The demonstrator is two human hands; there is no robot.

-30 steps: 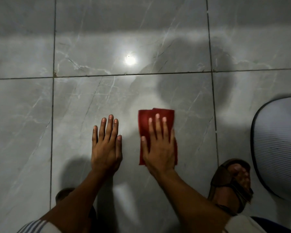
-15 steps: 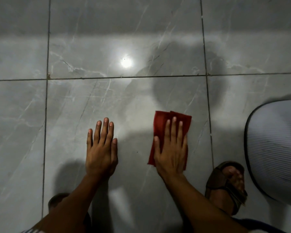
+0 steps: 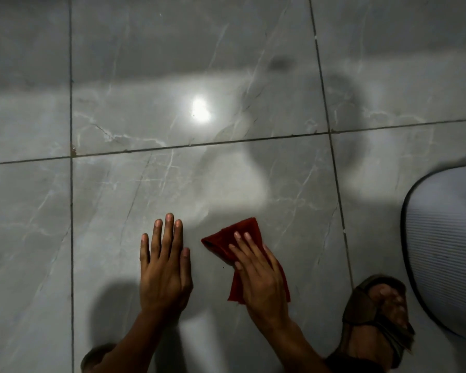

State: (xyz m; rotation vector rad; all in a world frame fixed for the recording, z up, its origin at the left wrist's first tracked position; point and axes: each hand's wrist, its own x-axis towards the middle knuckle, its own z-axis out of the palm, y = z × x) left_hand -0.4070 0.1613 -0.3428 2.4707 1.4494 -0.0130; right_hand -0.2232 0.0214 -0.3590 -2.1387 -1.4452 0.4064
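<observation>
Straight fingers [image 3: 244, 239] of the right hand [image 3: 261, 275] are pressing a red cloth [image 3: 226, 240] flat on the grey floor tile [image 3: 119, 211]; the left hand [image 3: 164, 270] is resting flat, fingers extended, just beside it. Likely risk: the cloth is bunching under uneven pressure and may slip free.

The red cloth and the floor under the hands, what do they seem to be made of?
Red cloth: soft woven or microfibre fabric, matte; it folds and creases under the right hand.
Floor: polished marble-look tile, probably ceramic or porcelain; veins, grout lines and lamp glare show.

Red cloth [image 3: 228, 239], folded, rumpled, flat on grey tile, skewed diagonally
</observation>
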